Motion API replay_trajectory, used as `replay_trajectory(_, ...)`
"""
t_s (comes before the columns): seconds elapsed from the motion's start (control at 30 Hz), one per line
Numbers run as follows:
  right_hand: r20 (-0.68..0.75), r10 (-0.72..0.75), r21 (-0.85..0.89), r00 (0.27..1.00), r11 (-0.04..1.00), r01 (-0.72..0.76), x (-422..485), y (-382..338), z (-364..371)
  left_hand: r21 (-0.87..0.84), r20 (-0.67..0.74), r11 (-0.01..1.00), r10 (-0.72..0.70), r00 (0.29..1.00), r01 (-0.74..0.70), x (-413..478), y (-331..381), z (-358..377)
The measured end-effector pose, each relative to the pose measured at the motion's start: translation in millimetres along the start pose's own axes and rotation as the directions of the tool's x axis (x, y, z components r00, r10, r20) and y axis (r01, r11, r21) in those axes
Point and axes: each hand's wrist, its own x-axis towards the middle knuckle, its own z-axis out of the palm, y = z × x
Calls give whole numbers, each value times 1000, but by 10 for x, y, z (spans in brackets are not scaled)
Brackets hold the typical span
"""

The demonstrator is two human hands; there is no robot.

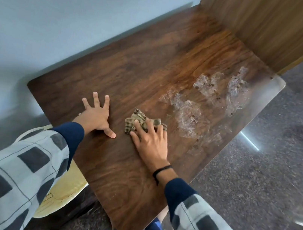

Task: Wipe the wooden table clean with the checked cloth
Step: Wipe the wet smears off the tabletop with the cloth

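A long brown wooden desk (134, 69) is seen from above, and most of the view is filled by it. A pale wall (63, 13) is met along its far left side, and a tall wooden panel (258, 26) is stood at its far end. The right side and the near end are open, with a dark speckled floor (267, 161) below them, so these edges must be watched or bits could be pushed off. A wet, shiny mess (213, 102) with small brown specks is spread over the right part of the desk, close to the open edge. The near half of the desk looks bare, so plenty of room is left for long strokes. The left hand (95, 115) is laid flat on the wood with its fingers spread wide, and nothing is held by it. The right hand (150, 140) is pressed down on the checked cloth (138, 119), with its fingers spread over the top and curled a little. The cloth is bunched up small in the middle of the desk, just beside the wet mess. It is probably soft, light and floppy, so it is best held under a flat palm and pushed along, not pinched at a corner.
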Motion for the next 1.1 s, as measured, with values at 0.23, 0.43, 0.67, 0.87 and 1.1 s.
replay_trajectory(0.23, 31, 319, -40, 947, 947, -318, 971, 542, 119, -7, 14, 1000, -2, 1000, 2, 3, 17, -12)
replay_trajectory(0.43, -12, 209, 4, 978, 978, -209, 239, -34, 65, -4, -1, 1000, 8, 1000, -8, -19, -10, -27)
replay_trajectory(0.67, -48, 316, -27, 947, 948, -318, -47, 539, -48, -1, -14, 1000, 11, 1000, -11, 5, -15, -28)
replay_trajectory(0.87, -9, 70, -5, 997, 998, -70, -732, 196, -93, 30, -9, 1000, -1, 1000, 1, -44, 7, -23)
replay_trajectory(1.1, -19, 399, -71, 917, 914, -399, -322, 646, -158, 12, 2, 1000, -3, 1000, 3, -35, -6, -36)
